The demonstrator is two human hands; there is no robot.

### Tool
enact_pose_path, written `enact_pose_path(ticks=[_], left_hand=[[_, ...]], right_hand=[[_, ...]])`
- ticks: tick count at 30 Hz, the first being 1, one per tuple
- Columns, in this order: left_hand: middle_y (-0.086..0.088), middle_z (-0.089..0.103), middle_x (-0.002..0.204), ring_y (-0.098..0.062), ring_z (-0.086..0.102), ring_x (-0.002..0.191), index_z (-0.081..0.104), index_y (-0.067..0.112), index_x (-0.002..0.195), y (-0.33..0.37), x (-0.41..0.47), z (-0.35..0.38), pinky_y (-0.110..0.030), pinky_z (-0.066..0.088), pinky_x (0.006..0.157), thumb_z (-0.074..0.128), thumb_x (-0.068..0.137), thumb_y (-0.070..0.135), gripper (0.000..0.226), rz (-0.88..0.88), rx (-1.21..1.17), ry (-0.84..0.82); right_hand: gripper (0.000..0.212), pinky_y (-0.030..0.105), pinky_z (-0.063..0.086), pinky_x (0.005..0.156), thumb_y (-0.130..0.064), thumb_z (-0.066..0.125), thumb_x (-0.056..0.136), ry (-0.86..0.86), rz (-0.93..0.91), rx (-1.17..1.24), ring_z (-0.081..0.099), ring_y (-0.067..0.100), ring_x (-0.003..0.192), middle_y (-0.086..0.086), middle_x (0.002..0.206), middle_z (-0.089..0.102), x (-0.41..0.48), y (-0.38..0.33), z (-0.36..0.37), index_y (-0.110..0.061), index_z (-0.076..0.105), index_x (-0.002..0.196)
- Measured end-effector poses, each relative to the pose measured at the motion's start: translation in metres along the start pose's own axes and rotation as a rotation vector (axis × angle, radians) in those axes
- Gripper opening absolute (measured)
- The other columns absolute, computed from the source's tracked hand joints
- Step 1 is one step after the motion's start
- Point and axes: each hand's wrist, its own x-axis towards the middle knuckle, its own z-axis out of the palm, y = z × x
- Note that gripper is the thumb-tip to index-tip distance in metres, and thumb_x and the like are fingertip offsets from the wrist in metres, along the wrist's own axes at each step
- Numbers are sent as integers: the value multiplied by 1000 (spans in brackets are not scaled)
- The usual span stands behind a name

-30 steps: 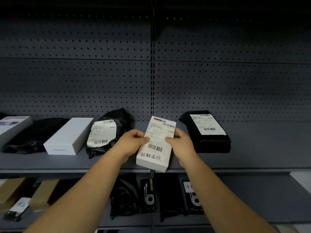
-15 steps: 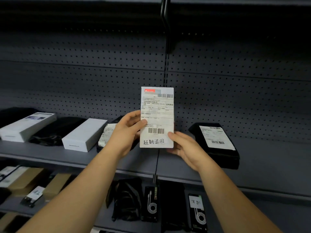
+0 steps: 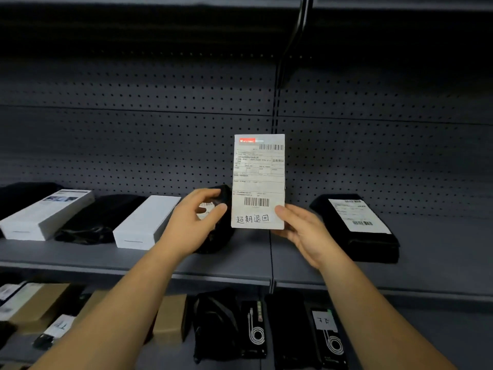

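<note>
The white parcel (image 3: pixel 258 180) stands upright in the air in front of the perforated back wall (image 3: pixel 133 142), its shipping label with 2 barcodes facing the camera. The right hand (image 3: pixel 304 233) pinches the lower right corner of the parcel, with the thumb on the front. Just left of the parcel, the left hand (image 3: pixel 192 222) is loosely curved and holds nothing; contact with the parcel cannot be told. Left of the parcel a black bag (image 3: pixel 225 236) and a white box (image 3: pixel 146 222) lie on the shelf (image 3: pixel 440 249). Right of the parcel lies a black package (image 3: pixel 357 231).
</note>
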Motion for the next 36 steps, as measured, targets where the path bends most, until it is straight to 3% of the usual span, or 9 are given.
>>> enact_pose_path(ticks=[4,7,14,20,23,29,36], left_hand=[[27,54,121,3,52,109,61,34,122,-29,14,-24,-26,48,90,63,90,38,33,117,81,-138],[22,55,123,4,49,115,61,29,123,-42,22,-32,-27,41,102,64,89,34,34,232,69,-259],[14,53,122,-2,50,113,61,20,124,-20,0,13,-21,40,95,65,90,35,37,451,-70,-557],[14,55,119,6,49,108,64,16,120,53,-84,84,-2,34,91,65,88,33,36,576,-329,-846],[12,57,122,3,50,113,64,17,121,94,-148,117,-6,34,97,66,89,30,35,663,-403,-995],[12,55,125,-2,50,115,62,24,122,163,-295,147,-21,39,100,65,90,29,33,759,-485,-1271],[18,53,122,4,47,112,61,22,124,198,-421,165,-19,38,98,63,92,28,33,788,-493,-1444]], right_hand=[[28,37,51,98,-21,57,97,151,-14,-34,66,21,113,7,116,72,-8,16,25,-9,67,119],[28,36,52,95,-20,55,98,292,-14,-30,65,25,114,9,116,72,-23,27,45,-5,67,120],[34,31,54,89,-23,55,96,637,-70,-51,67,23,110,12,117,71,-125,20,60,-2,64,121],[45,32,55,89,-26,65,89,1023,-112,-101,67,27,111,16,118,70,-285,4,55,4,62,123],[42,44,51,101,-26,64,87,1240,-118,-119,65,31,115,16,118,70,-378,6,64,0,65,120],[39,45,49,103,-33,61,88,1566,-88,-123,66,25,114,8,117,72,-553,23,105,-9,68,118],[41,54,44,106,-36,64,85,1731,-69,-55,64,33,116,11,116,72,-678,56,125,-9,70,115]])
